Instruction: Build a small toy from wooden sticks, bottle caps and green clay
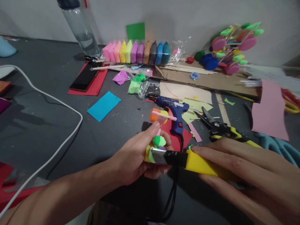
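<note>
My left hand (138,153) is closed around a small colourful craft model (160,140) with green, yellow and purple clay parts. Pink pieces and an orange-and-yellow lump rise from the model's top, crossed by a pale pink stick. In my right hand (243,175) is a yellow box cutter (201,164), its short metal blade pointing left. That blade overlaps the lower green part of the model; whether it touches cannot be made out. A scrap of green clay sits by my right fingertips. Fingers of my left hand partly hide the model's underside.
Beyond my hands lie a blue glue gun (174,109), black-and-yellow snips (215,125) and paper scraps. Bagged clay blocks (137,53) line the wall beside a water bottle (81,31). A phone (86,76) rests on red card; a white cable (58,101) crosses the left side.
</note>
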Tool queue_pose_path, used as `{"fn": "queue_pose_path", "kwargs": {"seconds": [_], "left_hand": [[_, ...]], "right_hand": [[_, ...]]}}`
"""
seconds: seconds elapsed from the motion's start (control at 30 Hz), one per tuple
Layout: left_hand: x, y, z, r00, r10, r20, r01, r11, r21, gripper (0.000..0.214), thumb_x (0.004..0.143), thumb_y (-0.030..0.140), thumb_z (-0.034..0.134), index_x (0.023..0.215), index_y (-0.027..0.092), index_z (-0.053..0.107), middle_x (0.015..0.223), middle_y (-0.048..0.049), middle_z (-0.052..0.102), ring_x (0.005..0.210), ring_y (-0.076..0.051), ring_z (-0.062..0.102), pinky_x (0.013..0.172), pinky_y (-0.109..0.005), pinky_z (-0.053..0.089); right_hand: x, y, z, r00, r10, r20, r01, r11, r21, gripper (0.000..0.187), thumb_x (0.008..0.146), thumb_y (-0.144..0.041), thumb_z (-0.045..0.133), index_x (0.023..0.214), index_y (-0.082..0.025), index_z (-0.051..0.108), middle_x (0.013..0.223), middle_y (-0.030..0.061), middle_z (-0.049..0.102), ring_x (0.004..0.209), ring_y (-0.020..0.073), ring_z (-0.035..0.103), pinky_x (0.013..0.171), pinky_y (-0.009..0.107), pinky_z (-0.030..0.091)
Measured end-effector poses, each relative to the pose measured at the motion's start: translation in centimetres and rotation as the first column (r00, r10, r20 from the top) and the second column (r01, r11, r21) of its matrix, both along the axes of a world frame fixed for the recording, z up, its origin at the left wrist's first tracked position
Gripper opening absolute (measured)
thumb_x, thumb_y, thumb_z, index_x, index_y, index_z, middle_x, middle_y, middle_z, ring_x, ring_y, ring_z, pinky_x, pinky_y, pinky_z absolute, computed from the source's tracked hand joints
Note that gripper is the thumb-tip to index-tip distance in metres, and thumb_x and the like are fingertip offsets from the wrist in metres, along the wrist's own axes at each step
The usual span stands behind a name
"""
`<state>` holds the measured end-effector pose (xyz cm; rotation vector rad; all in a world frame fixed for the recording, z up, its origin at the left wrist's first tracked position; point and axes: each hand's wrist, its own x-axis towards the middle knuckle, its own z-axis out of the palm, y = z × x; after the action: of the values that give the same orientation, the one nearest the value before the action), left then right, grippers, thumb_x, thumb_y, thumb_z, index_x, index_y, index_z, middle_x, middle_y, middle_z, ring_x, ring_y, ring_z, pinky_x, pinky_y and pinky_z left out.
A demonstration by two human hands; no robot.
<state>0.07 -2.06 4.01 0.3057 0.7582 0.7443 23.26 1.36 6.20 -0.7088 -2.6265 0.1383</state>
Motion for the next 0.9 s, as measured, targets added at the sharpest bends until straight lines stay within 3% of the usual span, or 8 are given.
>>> {"fn": "queue_pose_path", "kwargs": {"seconds": [0.43,0.53,0.6,0.67,0.77,0.9], "left_hand": [[0.0,0.2,0.0,0.993,0.101,0.053,-0.098,0.994,-0.052,0.046,0.098,0.056,0.039,0.078,0.018,0.056,0.062,0.0016,0.058,0.041,-0.007,0.054,0.033,-0.011,0.034],[-0.1,0.1,0.0,0.994,0.104,0.035,-0.101,0.992,-0.071,0.046,0.094,0.060,0.047,0.078,0.018,0.057,0.061,0.0014,0.058,0.042,-0.008,0.054,0.034,-0.011,0.034],[0.0,0.0,-0.1,0.993,0.108,0.054,-0.105,0.993,-0.061,0.046,0.090,0.063,0.052,0.078,0.018,0.056,0.060,0.0011,0.058,0.043,-0.009,0.054,0.034,-0.011,0.034],[0.0,0.0,-0.1,0.989,0.113,0.100,-0.111,0.994,-0.023,0.046,0.089,0.062,0.054,0.079,0.018,0.057,0.059,0.0009,0.056,0.045,-0.009,0.053,0.034,-0.011,0.033],[0.0,-0.1,0.0,0.979,0.126,0.159,-0.133,0.991,0.033,0.045,0.096,0.058,0.044,0.081,0.017,0.058,0.062,0.0002,0.055,0.048,-0.009,0.053,0.034,-0.011,0.032],[0.0,-0.1,0.2,0.970,0.163,0.183,-0.177,0.982,0.068,0.048,0.101,0.052,0.033,0.082,0.016,0.059,0.065,-0.0017,0.057,0.052,-0.010,0.055,0.037,-0.011,0.035]], "right_hand": [[0.1,0.1,0.1,0.998,0.018,-0.053,-0.018,1.000,-0.003,0.025,0.090,-0.030,0.064,0.115,-0.026,0.064,0.092,0.0034,0.071,0.076,0.0166,0.068,0.061,0.026,0.055],[0.2,0.0,0.1,0.996,-0.022,-0.083,0.023,1.000,0.009,0.030,0.089,-0.032,0.065,0.119,-0.025,0.064,0.096,0.0053,0.071,0.080,0.0181,0.069,0.061,0.027,0.055],[0.2,-0.3,0.0,0.985,-0.121,-0.122,0.123,0.992,0.005,0.034,0.088,-0.031,0.068,0.121,-0.026,0.063,0.099,0.0053,0.070,0.080,0.0180,0.068,0.061,0.027,0.053],[0.1,-0.4,-0.2,0.943,-0.296,-0.152,0.297,0.955,-0.013,0.030,0.089,-0.033,0.068,0.118,-0.027,0.065,0.097,0.0037,0.070,0.076,0.0169,0.067,0.061,0.026,0.051],[-0.1,-0.2,-0.8,0.837,-0.529,-0.144,0.532,0.847,-0.020,0.026,0.091,-0.043,0.064,0.109,-0.024,0.068,0.088,0.0021,0.071,0.065,0.0153,0.064,0.058,0.026,0.047],[-0.1,0.7,-1.5,0.756,-0.655,0.012,0.652,0.754,0.078,0.046,0.095,-0.058,0.049,0.102,-0.018,0.071,0.077,0.0066,0.071,0.063,0.0217,0.065,0.054,0.031,0.044]]}}
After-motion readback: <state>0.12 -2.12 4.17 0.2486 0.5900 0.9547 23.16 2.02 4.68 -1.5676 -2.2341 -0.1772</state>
